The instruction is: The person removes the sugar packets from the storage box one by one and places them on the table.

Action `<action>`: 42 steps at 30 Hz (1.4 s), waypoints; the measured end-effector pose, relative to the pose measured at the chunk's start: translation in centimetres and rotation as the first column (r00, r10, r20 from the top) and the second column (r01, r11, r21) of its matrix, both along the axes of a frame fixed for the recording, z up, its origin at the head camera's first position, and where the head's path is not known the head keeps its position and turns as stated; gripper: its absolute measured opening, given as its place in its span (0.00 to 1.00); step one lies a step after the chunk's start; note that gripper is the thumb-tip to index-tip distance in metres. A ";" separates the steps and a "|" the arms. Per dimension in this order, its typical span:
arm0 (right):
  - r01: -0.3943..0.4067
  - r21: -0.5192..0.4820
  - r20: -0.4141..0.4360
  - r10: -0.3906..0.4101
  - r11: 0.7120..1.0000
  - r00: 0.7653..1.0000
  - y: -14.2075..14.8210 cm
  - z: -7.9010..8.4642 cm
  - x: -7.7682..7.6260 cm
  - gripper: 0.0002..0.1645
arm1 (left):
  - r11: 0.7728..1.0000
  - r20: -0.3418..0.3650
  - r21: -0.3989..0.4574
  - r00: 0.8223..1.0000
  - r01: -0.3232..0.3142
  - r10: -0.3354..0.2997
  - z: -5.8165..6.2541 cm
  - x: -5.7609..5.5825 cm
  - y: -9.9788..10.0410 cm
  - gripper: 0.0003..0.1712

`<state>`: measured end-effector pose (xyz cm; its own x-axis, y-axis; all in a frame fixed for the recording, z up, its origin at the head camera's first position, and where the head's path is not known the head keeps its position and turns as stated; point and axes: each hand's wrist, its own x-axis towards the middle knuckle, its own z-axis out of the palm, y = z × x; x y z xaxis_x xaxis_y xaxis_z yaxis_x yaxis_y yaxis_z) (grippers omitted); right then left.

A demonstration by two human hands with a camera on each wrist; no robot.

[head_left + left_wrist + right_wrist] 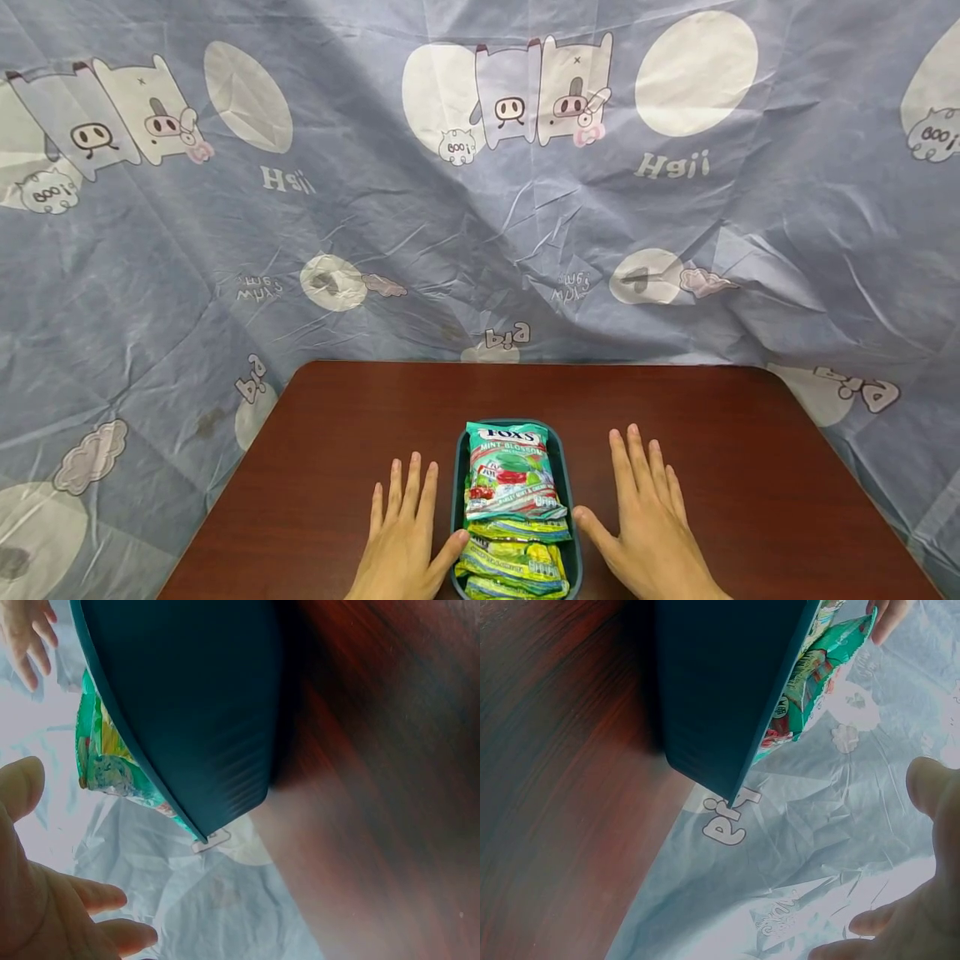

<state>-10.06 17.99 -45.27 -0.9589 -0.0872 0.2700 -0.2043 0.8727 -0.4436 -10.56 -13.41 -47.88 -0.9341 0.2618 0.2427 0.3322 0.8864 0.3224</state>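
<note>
A dark teal plastic basket [561,467] stands on the table, packed with candy bags. On top lies a green FOX'S Mint Blossom bag [513,471]; yellow-green bags [517,558] are stacked toward the near end. To the basket's left, my left hand [401,533] is held with its fingers straight and spread. My right hand [648,525] is spread likewise on the other side. Both thumbs point in toward the basket. The left wrist view shows a gap between the thumb [19,787] and the basket wall [187,690]; on the right, the thumb [926,784] is also apart from it.
The brown wooden table [360,400] has rounded far corners. Behind it and along its sides hangs a grey-blue cloth [480,217] printed with cartoon pigs, creased and touching the table's far edge.
</note>
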 end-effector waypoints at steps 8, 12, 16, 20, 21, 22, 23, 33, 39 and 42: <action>-0.011 -0.039 -0.066 0.008 0.999 0.998 -0.4 0.5 -0.2 0.64 | 0.998 0.010 0.067 1.000 -0.015 0.015 -0.3 0.3 0.0 0.51; -0.022 -0.076 -0.081 0.016 0.997 0.997 -0.5 0.6 -0.3 0.65 | 0.986 0.041 0.165 0.999 -0.019 0.013 -0.7 0.5 0.2 0.53; -0.029 -0.091 -0.086 0.021 0.995 0.996 -0.6 0.7 -0.5 0.66 | 0.974 0.066 0.226 0.998 -0.019 0.004 -1.2 0.4 0.5 0.54; -0.038 -0.095 -0.084 0.030 0.995 0.996 -0.7 0.8 -0.7 0.66 | 0.963 0.046 0.268 0.998 0.018 -0.031 -1.5 0.3 0.6 0.55; -0.041 -0.102 -0.078 0.033 0.994 0.996 -0.7 0.9 -0.8 0.66 | 0.960 0.034 0.278 0.999 0.027 -0.038 -1.5 0.3 0.6 0.55; -0.045 -0.109 -0.069 0.037 0.993 0.997 -0.7 1.0 -0.9 0.66 | 0.958 0.022 0.285 0.999 0.033 -0.041 -1.6 0.2 0.6 0.55; -0.049 -0.115 -0.064 0.042 0.992 0.997 -0.7 1.1 -1.0 0.66 | 0.956 0.012 0.290 0.999 0.035 -0.040 -1.7 0.2 0.6 0.55; -0.064 -0.211 0.004 0.067 0.975 0.998 -1.0 1.5 -1.9 0.65 | 0.922 0.069 0.386 0.995 0.035 -0.066 -2.9 0.2 0.7 0.54; -0.060 -0.264 0.059 0.078 0.963 0.995 -1.6 1.5 -1.9 0.64 | 0.869 0.256 0.494 0.959 -0.026 -0.117 -3.1 0.7 1.1 0.54; -0.056 -0.290 0.086 0.084 0.955 0.993 -1.9 1.9 -2.0 0.63 | 0.839 0.279 0.542 0.951 -0.043 -0.131 -3.1 0.9 1.3 0.54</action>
<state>-12.11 16.14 -43.41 -0.9758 -0.0877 0.2003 -0.2044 0.6912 -0.6932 -9.65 -12.15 -50.97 -0.9740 0.2142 0.0733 0.1790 0.5301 0.8288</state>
